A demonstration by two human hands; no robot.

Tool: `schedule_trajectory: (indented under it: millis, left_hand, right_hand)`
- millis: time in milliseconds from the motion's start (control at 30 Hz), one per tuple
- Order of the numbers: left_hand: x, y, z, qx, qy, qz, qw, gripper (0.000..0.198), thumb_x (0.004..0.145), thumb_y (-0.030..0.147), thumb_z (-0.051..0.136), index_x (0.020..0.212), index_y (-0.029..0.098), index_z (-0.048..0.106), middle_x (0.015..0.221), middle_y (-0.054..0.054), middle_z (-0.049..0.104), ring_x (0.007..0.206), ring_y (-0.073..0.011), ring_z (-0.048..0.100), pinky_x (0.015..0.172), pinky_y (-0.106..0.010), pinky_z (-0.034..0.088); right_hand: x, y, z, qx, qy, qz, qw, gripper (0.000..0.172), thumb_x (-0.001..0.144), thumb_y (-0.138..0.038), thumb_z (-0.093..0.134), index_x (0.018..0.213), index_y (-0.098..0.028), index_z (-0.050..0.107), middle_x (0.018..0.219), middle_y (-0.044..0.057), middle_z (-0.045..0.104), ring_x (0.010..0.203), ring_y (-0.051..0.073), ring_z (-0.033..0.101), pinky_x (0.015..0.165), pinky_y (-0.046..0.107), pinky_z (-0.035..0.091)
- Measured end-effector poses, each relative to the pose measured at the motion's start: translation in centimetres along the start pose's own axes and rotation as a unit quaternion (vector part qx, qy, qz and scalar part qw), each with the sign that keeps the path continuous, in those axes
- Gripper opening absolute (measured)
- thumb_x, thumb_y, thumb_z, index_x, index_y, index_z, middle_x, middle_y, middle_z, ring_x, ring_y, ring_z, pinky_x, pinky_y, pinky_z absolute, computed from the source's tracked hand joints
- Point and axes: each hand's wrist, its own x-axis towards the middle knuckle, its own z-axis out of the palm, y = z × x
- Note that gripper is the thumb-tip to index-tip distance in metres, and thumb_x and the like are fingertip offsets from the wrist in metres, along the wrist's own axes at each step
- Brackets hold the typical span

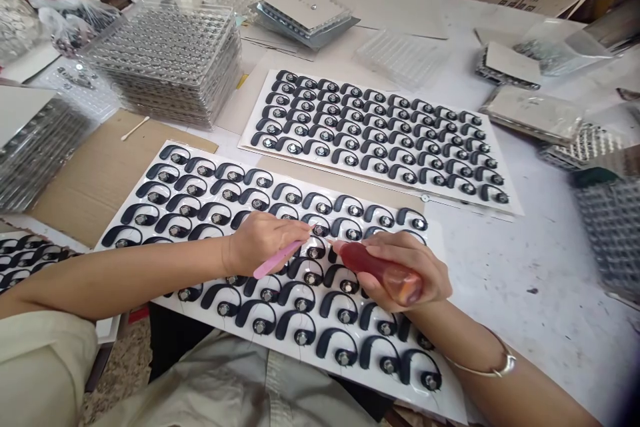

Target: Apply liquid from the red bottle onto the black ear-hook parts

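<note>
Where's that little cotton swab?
In the head view, the cotton swab lies on the brown cardboard at the left, just below the stacked clear trays and above the white board of black earpieces.

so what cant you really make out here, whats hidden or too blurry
Head view:
Black ear-hook pieces under the left hand and right hand: covered.
Far end of the pink stick: behind the left hand.
Contents of the red bottle: too blurred.
Sheet at far left: cut off by the image edge.
</note>
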Motion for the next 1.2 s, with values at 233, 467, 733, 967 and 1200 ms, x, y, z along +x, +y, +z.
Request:
schedule_trajectory:
  millis: [233, 467, 733, 967, 1200]
  left_hand:
    - [0.01, 0.04, -0.03, 0.003, -0.002, -0.003, 1.000, 0.013, 0.084, 0.008, 0.055, 0.095, 0.011, 0.062, 0.092, -0.007, 0.075, 0.080, -0.0149, 0.073, 0.056, -0.019, 0.057]
    - [-0.07, -0.09, 0.27, 0.014, 0.010, 0.000, 1.000, 0.013, 0.084, 0.010, 0.054, 0.095, 0.012, 0.061, 0.091, -0.007, 0.075, 0.076, -0.0141, 0.073, 0.055, -0.018, 0.056]
    - [-0.06, 0.00, 0.29, 0.014, 0.017, 0.004, 1.000, 0.011, 0.084, 0.010, 0.056, 0.094, 0.010, 0.061, 0.091, -0.008, 0.075, 0.078, -0.0152, 0.073, 0.053, -0.019, 0.056]
    - [-0.15, -0.09, 0.30, 0.009, 0.013, -0.001, 1.000, 0.012, 0.084, 0.008, 0.056, 0.095, 0.011, 0.061, 0.090, -0.008, 0.075, 0.081, -0.0149, 0.073, 0.055, -0.018, 0.056]
    - [-0.30, -0.13, 0.29, -0.006, 0.021, -0.015, 1.000, 0.012, 0.084, 0.011, 0.058, 0.096, 0.012, 0.062, 0.092, -0.008, 0.075, 0.079, -0.0153, 0.073, 0.061, -0.019, 0.058]
  right_hand:
    - [-0.01, -0.03, 0.02, 0.002, -0.011, 0.006, 1.000, 0.030, 0.075, -0.024, 0.069, 0.102, -0.013, 0.061, 0.070, 0.005, 0.063, 0.058, 0.017, 0.062, 0.042, 0.028, 0.052]
    - [-0.19, 0.02, 0.23, -0.003, -0.008, 0.001, 1.000, 0.031, 0.074, -0.025, 0.070, 0.102, -0.013, 0.062, 0.069, 0.006, 0.064, 0.057, 0.017, 0.062, 0.043, 0.028, 0.052]
    - [-0.20, -0.09, 0.38, -0.019, -0.018, 0.003, 1.000, 0.029, 0.075, -0.030, 0.070, 0.098, -0.014, 0.061, 0.066, 0.005, 0.065, 0.055, 0.017, 0.063, 0.043, 0.027, 0.053]
    - [0.39, -0.31, 0.43, -0.013, -0.032, -0.019, 0.999, 0.027, 0.079, -0.033, 0.067, 0.095, -0.013, 0.060, 0.067, 0.006, 0.064, 0.056, 0.016, 0.063, 0.045, 0.025, 0.054]
    - [0.22, -0.48, 0.47, -0.037, -0.048, -0.047, 0.997, 0.027, 0.080, -0.036, 0.068, 0.090, -0.012, 0.060, 0.069, 0.008, 0.065, 0.061, 0.015, 0.064, 0.047, 0.023, 0.053]
